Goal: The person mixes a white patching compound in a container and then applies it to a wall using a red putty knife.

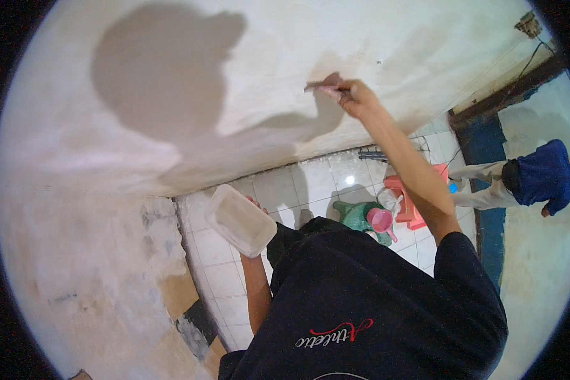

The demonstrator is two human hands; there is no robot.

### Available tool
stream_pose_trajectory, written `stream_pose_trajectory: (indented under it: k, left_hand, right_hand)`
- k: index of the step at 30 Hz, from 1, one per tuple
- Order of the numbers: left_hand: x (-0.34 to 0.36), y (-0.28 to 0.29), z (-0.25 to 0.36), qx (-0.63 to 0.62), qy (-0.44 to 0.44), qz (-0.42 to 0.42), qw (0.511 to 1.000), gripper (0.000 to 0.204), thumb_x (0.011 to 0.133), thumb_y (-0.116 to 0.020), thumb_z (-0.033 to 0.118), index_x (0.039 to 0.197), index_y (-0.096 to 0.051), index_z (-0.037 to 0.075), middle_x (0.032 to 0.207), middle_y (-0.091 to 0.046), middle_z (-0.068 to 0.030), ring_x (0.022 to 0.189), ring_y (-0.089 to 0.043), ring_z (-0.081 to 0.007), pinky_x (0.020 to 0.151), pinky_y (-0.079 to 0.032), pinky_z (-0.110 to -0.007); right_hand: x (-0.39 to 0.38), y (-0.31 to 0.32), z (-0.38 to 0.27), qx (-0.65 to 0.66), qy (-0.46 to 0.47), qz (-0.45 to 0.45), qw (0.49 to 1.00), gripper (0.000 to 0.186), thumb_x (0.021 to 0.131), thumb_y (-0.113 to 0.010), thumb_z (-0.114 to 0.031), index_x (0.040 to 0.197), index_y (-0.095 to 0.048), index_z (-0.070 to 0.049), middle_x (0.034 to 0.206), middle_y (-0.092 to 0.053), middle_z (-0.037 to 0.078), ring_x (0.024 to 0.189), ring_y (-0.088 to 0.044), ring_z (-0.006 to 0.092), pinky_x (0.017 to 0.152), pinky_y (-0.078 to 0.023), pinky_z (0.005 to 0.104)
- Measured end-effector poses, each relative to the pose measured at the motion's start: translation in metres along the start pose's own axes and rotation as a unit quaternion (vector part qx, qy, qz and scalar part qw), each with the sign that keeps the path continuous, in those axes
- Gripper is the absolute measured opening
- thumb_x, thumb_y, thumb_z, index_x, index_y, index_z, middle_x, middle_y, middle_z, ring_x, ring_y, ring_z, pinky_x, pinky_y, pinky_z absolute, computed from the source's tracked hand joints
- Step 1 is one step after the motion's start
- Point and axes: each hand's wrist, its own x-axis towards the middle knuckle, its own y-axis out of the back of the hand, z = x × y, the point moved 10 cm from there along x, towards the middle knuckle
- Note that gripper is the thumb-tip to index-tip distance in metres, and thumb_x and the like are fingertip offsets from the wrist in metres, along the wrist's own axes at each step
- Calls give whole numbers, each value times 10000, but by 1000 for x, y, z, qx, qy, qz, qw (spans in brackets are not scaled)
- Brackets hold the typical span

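My right hand point(359, 99) is raised to the pale, patchy wall point(272, 57) ahead. Its fingers are closed around a flat scraper point(320, 85), whose blade is at or very near the wall surface; whether it touches I cannot tell. Lower down on the left, a whitish rectangular plastic tub point(216, 221) rests in my left hand point(255, 202). Some fingertips show past the tub's far edge, while the palm is hidden beneath it. A pale layer seems to cover the tub's inside. Shadows of my head and right arm fall across the wall.
White floor tiles point(225, 266) meet the wall below. Right of my body are a green container point(351, 214), a pink dipper point(380, 220) and a coral-red plastic stool point(418, 218). Another person in a blue shirt point(544, 174) stands far right. A rough, peeling wall point(95, 266) is on the left.
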Motion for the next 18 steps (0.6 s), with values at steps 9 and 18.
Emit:
stream_pose_trajectory:
  k: [9, 18]
  left_hand:
    - [-27, 35, 8, -21, -4, 60, 998, 613, 906, -572, 530, 1345, -473, 113, 1240, -488, -162, 1094, -518, -351, 976, -419, -537]
    - [-33, 17, 16, -45, -8, -20, 999, 665, 904, -598, 497, 1407, -426, 98, 1400, -435, -180, 1237, -465, -365, 1063, -355, -556]
  right_hand:
    - [-120, -103, -121, 97, 115, -131, 980, 259, 934, -403, 75, 1119, -441, 251, 1175, -548, 318, 1129, -581, 411, 1018, -531, 441]
    - [-35, 67, 0, -110, 77, -52, 990, 233, 920, -493, 21, 1105, -532, 158, 1110, -599, 252, 1064, -607, 312, 948, -554, 381]
